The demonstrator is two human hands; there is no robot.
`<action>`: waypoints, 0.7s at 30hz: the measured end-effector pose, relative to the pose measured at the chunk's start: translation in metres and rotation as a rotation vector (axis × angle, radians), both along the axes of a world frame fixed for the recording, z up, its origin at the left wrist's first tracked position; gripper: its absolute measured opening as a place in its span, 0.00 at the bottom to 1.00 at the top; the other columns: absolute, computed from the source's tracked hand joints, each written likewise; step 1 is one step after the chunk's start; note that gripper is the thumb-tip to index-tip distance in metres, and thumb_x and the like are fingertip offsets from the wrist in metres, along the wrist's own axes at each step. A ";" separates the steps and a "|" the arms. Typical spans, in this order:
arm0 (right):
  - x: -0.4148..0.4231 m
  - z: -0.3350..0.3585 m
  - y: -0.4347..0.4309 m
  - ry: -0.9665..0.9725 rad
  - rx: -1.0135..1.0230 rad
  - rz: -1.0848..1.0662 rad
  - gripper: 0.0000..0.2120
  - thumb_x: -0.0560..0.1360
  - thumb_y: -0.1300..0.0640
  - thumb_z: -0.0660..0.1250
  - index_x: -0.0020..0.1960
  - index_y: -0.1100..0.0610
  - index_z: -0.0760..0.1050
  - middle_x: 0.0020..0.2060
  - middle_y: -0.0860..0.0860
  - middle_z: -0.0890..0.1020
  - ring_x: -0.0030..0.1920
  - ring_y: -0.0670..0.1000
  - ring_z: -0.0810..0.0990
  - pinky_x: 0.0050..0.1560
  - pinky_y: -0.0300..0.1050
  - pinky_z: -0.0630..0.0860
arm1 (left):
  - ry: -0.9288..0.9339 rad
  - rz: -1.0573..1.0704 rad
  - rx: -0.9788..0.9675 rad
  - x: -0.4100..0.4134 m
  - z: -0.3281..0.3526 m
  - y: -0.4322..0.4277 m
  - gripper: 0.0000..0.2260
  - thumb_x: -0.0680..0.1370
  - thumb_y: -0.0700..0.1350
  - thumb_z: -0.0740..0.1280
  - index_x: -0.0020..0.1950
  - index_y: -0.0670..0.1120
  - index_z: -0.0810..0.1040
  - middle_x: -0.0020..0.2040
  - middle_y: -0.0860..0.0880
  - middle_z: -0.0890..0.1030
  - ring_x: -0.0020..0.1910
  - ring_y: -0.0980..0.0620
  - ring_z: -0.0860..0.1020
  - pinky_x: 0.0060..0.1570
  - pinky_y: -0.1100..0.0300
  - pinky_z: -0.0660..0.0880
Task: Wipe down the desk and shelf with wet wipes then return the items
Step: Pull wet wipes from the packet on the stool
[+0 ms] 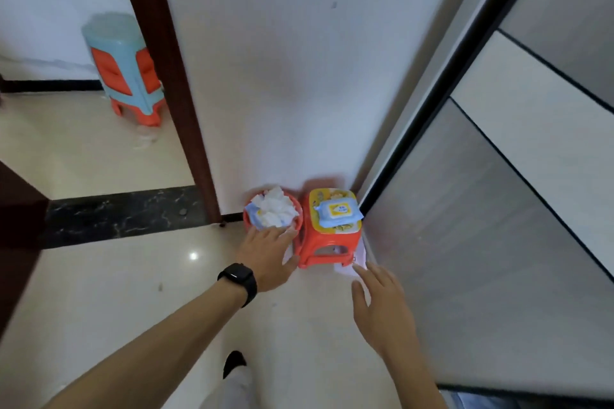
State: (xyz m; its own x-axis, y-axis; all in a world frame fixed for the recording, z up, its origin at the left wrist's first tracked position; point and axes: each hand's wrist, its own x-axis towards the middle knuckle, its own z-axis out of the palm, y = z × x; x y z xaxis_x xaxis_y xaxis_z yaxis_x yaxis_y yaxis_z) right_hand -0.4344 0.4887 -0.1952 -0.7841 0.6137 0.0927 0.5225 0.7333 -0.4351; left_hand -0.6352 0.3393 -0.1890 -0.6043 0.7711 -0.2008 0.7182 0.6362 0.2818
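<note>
The wet wipes pack (pixel 339 210) lies on top of a red stool (pixel 327 244) against the far wall, and just left of it I see a red bin (pixel 246 222) heaped with crumpled wipes (pixel 275 209). My left hand (pixel 265 256) reaches with straight fingers to the bin's near rim. My right hand (pixel 382 302) hovers spread and empty, near and right of the stool.

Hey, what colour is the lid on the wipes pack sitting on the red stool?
Yellow lid on a light blue pack; the head view shows it.
</note>
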 end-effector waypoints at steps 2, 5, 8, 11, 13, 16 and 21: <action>-0.021 -0.022 0.031 -0.088 -0.021 0.002 0.22 0.75 0.47 0.56 0.59 0.54 0.83 0.58 0.55 0.84 0.59 0.59 0.81 0.60 0.58 0.78 | -0.031 -0.014 -0.017 -0.020 -0.023 0.033 0.28 0.78 0.61 0.54 0.77 0.56 0.61 0.74 0.51 0.69 0.72 0.49 0.66 0.72 0.48 0.60; -0.057 -0.064 0.079 -0.227 -0.065 0.009 0.21 0.75 0.46 0.56 0.58 0.51 0.82 0.58 0.53 0.84 0.58 0.58 0.82 0.58 0.55 0.80 | -0.092 -0.049 -0.070 -0.058 -0.068 0.090 0.28 0.74 0.60 0.50 0.74 0.56 0.62 0.71 0.52 0.71 0.70 0.47 0.68 0.70 0.46 0.62; -0.100 -0.106 0.127 -0.355 -0.139 -0.015 0.21 0.74 0.46 0.56 0.59 0.49 0.81 0.58 0.52 0.84 0.57 0.57 0.83 0.54 0.52 0.81 | -0.141 -0.084 -0.139 -0.104 -0.111 0.153 0.27 0.75 0.60 0.50 0.73 0.56 0.62 0.73 0.51 0.68 0.72 0.46 0.66 0.70 0.44 0.60; -0.145 -0.145 0.173 -0.411 -0.176 -0.014 0.22 0.74 0.46 0.55 0.62 0.50 0.80 0.60 0.53 0.83 0.57 0.58 0.83 0.54 0.53 0.81 | -0.170 -0.145 -0.203 -0.151 -0.150 0.213 0.26 0.79 0.59 0.54 0.76 0.54 0.60 0.77 0.50 0.63 0.76 0.46 0.60 0.73 0.45 0.54; -0.177 -0.173 0.205 -0.424 -0.190 -0.020 0.24 0.75 0.46 0.55 0.64 0.51 0.79 0.61 0.53 0.82 0.59 0.58 0.82 0.54 0.53 0.81 | -0.162 -0.207 -0.239 -0.181 -0.174 0.252 0.26 0.80 0.59 0.55 0.77 0.53 0.59 0.77 0.48 0.62 0.76 0.45 0.59 0.74 0.44 0.54; -0.220 -0.214 0.249 -0.428 -0.279 -0.090 0.25 0.78 0.46 0.54 0.74 0.50 0.69 0.71 0.49 0.74 0.70 0.54 0.72 0.64 0.52 0.75 | -0.140 -0.246 -0.263 -0.217 -0.219 0.300 0.27 0.79 0.60 0.54 0.77 0.52 0.58 0.77 0.47 0.63 0.75 0.44 0.60 0.73 0.44 0.54; -0.276 -0.310 0.310 -0.421 -0.452 -0.219 0.28 0.81 0.50 0.58 0.79 0.49 0.56 0.78 0.46 0.60 0.76 0.50 0.60 0.71 0.51 0.66 | -0.169 -0.287 -0.335 -0.255 -0.311 0.363 0.30 0.80 0.61 0.54 0.79 0.51 0.53 0.80 0.47 0.55 0.78 0.45 0.54 0.75 0.45 0.53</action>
State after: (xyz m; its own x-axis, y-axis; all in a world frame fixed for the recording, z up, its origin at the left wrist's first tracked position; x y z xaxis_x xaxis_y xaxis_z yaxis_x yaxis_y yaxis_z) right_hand -0.7105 0.7985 -0.5052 -0.5491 0.6697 -0.4999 0.8322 0.3829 -0.4011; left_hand -0.8902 0.7019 -0.5002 -0.3138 0.7779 -0.5444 0.8400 0.4948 0.2227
